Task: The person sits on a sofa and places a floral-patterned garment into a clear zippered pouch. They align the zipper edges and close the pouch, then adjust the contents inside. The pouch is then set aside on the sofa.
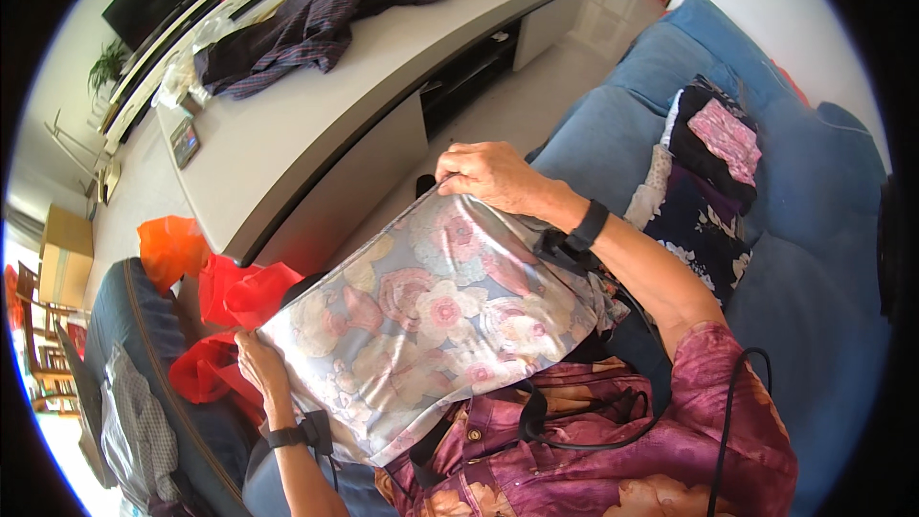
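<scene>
A floral-print cloth (431,309), grey with pink and cream flowers, is stretched across my lap between both hands. My left hand (262,366) grips its near-left corner, with a black strap around the wrist. At the upper right, my right hand (477,172) pinches the other end of the same dark-trimmed edge, and a black band circles that wrist too. The cloth's lower part lies against my purple-patterned shirt (502,438). Whether it is a garment or a plain piece of fabric I cannot tell.
Dark checked clothing (323,21) and a phone (184,143) lie on a long curved table (373,86). Folded clothes (707,194) are stacked on the blue sofa (797,287) at right. Red bags (240,294) sit left beyond the cloth. A black cable (725,431) hangs by my right arm.
</scene>
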`<action>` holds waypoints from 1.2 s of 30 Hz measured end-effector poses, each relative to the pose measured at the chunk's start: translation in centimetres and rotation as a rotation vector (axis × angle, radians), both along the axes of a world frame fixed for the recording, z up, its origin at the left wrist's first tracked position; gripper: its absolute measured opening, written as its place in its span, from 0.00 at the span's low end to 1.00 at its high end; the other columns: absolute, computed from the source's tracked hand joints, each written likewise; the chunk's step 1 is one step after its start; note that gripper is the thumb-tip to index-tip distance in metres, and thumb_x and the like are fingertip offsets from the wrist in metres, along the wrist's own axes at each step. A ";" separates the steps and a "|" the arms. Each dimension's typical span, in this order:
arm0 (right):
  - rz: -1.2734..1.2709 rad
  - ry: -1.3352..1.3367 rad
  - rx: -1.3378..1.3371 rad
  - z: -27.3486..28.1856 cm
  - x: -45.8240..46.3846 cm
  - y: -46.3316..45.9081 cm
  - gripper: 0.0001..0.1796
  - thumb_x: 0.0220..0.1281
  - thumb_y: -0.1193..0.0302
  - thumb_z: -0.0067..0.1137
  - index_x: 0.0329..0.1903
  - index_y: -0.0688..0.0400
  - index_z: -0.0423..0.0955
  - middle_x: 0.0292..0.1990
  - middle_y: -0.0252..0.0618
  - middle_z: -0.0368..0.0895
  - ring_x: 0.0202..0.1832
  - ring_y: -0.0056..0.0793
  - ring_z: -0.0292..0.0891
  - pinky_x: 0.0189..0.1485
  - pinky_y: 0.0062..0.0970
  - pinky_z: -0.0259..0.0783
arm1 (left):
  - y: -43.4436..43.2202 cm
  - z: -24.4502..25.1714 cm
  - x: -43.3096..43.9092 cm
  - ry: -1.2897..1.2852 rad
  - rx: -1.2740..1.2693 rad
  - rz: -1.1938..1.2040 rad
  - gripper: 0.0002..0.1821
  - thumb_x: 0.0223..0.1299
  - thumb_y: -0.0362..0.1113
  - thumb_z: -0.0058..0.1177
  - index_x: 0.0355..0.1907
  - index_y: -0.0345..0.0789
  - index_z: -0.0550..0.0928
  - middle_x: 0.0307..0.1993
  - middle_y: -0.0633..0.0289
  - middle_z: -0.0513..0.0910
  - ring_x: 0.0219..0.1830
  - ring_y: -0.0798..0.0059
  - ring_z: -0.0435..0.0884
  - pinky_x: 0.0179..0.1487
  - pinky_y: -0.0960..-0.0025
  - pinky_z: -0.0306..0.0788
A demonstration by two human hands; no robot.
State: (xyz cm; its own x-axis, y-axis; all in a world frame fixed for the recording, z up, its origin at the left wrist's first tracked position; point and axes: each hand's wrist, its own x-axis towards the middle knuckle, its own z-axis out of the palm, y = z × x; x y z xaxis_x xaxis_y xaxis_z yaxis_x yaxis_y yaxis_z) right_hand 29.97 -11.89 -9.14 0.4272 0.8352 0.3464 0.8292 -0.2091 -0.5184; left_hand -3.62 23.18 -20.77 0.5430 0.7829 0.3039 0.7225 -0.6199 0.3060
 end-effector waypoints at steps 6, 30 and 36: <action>-0.072 0.025 0.065 -1.3 1.1 -0.8 0.10 0.64 0.64 0.64 0.38 0.57 0.78 0.37 0.36 0.81 0.41 0.39 0.80 0.43 0.37 0.75 | 0.1 -0.7 0.3 0.142 -0.006 -0.080 0.06 0.69 0.30 0.47 0.41 0.28 0.74 0.34 0.40 0.83 0.37 0.42 0.83 0.38 0.46 0.73; -0.644 0.469 -0.183 -6.7 -5.0 -15.4 0.16 0.49 0.69 0.70 0.41 0.62 0.79 0.34 0.49 0.86 0.41 0.49 0.84 0.43 0.43 0.75 | 0.5 2.3 -0.1 0.208 0.088 -0.395 0.14 0.64 0.36 0.58 0.47 0.30 0.77 0.39 0.45 0.84 0.40 0.43 0.83 0.41 0.49 0.74; -0.601 0.799 0.077 -5.8 -3.4 -16.0 0.09 0.56 0.73 0.63 0.37 0.65 0.77 0.29 0.38 0.80 0.31 0.26 0.76 0.36 0.28 0.72 | -1.4 7.1 1.2 0.170 0.002 -0.284 0.11 0.68 0.30 0.50 0.50 0.29 0.78 0.45 0.46 0.80 0.48 0.47 0.80 0.49 0.52 0.72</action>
State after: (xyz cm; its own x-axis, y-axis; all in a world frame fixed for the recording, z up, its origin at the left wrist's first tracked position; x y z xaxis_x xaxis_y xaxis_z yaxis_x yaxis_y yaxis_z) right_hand 26.58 -27.86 -14.98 0.9018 0.3917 -0.1825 -0.0006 -0.4211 -0.9070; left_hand -2.42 21.77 -13.67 0.7822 0.5926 0.1920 0.5616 -0.8043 0.1942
